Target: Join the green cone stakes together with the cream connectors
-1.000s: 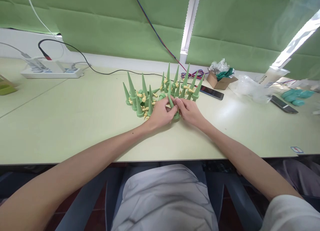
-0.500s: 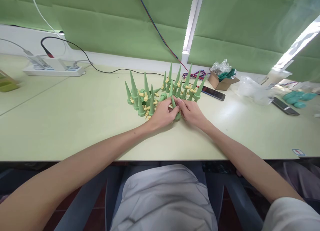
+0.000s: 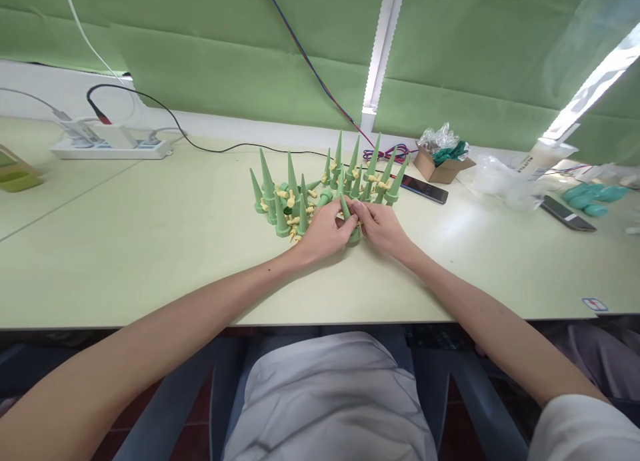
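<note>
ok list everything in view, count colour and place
spikes: over a dozen, green, mid-table
fittings: many, yellow, among spikes
table: 1, pale yellow, under spikes
power strip: 1, white, back left
cable: 1, black, back
cord: 1, white, upper left
wires: 1 bundle, red-blue, wall
phone: 1, dark, right
slab: 1, dark, far right
carton: 1, brown, back right
bag: 1, clear, right of carton
container: 1, whitish, far right
bundle: 1, teal, far right
sticker: 1, multicoloured, front right
sheeting: several panels, green, wall
tray: 1, yellow-green, left edge
shirt: 1, pale grey, bottom
left hand: 1, bare, around a spike
right hand: 1, bare, meeting left hand
</note>
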`<act>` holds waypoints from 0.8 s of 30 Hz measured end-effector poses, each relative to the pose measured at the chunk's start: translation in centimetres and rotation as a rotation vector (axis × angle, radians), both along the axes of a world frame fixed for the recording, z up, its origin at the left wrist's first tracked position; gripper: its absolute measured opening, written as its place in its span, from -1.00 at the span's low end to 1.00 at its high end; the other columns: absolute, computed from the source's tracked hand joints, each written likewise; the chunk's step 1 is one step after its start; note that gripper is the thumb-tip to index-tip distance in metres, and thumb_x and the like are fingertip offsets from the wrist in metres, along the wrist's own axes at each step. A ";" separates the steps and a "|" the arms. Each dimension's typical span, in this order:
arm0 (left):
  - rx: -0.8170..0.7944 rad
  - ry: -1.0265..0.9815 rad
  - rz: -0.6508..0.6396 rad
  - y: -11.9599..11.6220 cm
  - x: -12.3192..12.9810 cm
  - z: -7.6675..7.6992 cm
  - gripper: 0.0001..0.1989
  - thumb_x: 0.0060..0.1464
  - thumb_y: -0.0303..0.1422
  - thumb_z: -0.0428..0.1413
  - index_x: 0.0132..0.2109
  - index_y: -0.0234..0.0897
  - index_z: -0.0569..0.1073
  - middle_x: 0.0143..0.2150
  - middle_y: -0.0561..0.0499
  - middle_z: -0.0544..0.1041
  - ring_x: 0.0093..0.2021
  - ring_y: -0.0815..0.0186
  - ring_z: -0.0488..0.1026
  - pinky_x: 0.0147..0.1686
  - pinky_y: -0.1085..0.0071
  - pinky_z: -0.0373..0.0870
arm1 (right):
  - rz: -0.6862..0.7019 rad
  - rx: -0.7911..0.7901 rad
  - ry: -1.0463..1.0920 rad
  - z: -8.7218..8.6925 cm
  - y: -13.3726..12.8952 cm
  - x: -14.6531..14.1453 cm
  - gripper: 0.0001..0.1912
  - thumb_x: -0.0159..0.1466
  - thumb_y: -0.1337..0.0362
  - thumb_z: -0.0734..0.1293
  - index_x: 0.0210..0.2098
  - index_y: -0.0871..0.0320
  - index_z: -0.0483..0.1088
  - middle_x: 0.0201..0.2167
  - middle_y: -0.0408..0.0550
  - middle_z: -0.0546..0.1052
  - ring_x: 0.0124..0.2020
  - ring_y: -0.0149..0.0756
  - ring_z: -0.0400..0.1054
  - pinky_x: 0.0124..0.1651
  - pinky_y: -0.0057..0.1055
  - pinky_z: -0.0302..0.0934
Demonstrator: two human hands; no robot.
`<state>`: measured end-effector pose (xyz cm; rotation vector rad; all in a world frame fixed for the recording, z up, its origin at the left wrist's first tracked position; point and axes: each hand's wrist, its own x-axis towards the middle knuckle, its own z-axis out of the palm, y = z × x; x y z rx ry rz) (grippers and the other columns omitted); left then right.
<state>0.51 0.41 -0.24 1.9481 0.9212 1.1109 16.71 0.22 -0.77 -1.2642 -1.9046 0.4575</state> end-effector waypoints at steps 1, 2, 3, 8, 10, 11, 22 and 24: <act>-0.003 -0.007 -0.001 0.0 0.0 0.1 -0.89 0.21 -0.32 0.08 -0.24 -0.26 0.35 -0.56 0.12 0.36 -0.62 0.42 0.30 -0.60 0.45 0.22 | 0.000 0.001 0.009 0.0 0.0 0.0 -0.38 0.44 -0.21 0.01 -0.55 0.10 0.13 -0.63 -0.15 0.28 -0.52 -0.35 0.13 -0.41 -0.37 -0.01; -0.011 -0.016 -0.001 0.0 0.0 0.1 -0.88 0.22 -0.31 0.08 -0.25 -0.25 0.35 -0.56 0.13 0.36 -0.62 0.42 0.30 -0.60 0.45 0.22 | 0.000 0.000 0.017 0.0 0.0 0.0 -0.39 0.44 -0.20 0.01 -0.54 0.10 0.14 -0.62 -0.15 0.29 -0.51 -0.35 0.14 -0.40 -0.37 0.00; -0.025 -0.028 -0.002 0.0 0.0 0.2 -0.87 0.22 -0.30 0.08 -0.26 -0.25 0.34 -0.56 0.13 0.36 -0.63 0.43 0.30 -0.60 0.46 0.23 | 0.000 0.000 0.022 0.0 0.0 0.0 -0.40 0.44 -0.20 0.01 -0.52 0.10 0.15 -0.61 -0.14 0.30 -0.50 -0.34 0.15 -0.40 -0.37 0.00; -0.123 -0.100 0.003 -0.1 -0.1 0.7 -0.85 0.24 -0.27 0.09 -0.24 -0.23 0.32 -0.59 0.17 0.35 -0.69 0.43 0.32 -0.65 0.47 0.22 | -0.036 0.029 0.010 0.1 0.0 -0.1 -0.46 0.46 -0.14 0.04 -0.49 0.09 0.16 -0.59 -0.16 0.30 -0.50 -0.34 0.13 -0.38 -0.37 0.00; -0.133 -0.113 0.007 -0.1 -0.1 0.8 -0.84 0.23 -0.27 0.10 -0.26 -0.22 0.30 -0.61 0.18 0.34 -0.70 0.43 0.31 -0.68 0.48 0.21 | -0.055 0.040 0.003 0.1 0.1 -0.1 -0.47 0.46 -0.11 0.05 -0.50 0.09 0.15 -0.59 -0.17 0.28 -0.51 -0.35 0.12 -0.38 -0.37 0.00; -0.133 -0.116 0.006 -0.2 -0.1 0.8 -0.84 0.23 -0.27 0.10 -0.26 -0.22 0.30 -0.62 0.18 0.33 -0.71 0.43 0.31 -0.69 0.49 0.20 | -0.059 0.044 -0.003 0.1 0.1 -0.1 -0.48 0.46 -0.10 0.05 -0.50 0.09 0.14 -0.59 -0.17 0.28 -0.51 -0.35 0.11 -0.38 -0.37 -0.01; -0.071 -0.073 0.002 -0.3 -0.1 0.7 -0.90 0.21 -0.33 0.08 -0.25 -0.23 0.31 -0.59 0.16 0.33 -0.67 0.45 0.28 -0.64 0.48 0.17 | -0.040 0.016 -0.013 0.3 0.0 -0.1 -0.41 0.43 -0.16 0.04 -0.56 0.11 0.11 -0.62 -0.16 0.25 -0.54 -0.38 0.07 -0.43 -0.37 -0.05; -0.050 -0.063 0.001 -0.2 -0.1 0.6 -0.89 0.21 -0.32 0.08 -0.26 -0.23 0.31 -0.59 0.16 0.32 -0.66 0.46 0.25 -0.64 0.47 0.14 | -0.042 0.019 -0.013 0.3 0.1 -0.1 -0.40 0.43 -0.16 0.04 -0.58 0.11 0.11 -0.64 -0.16 0.24 -0.54 -0.38 0.06 -0.44 -0.37 -0.06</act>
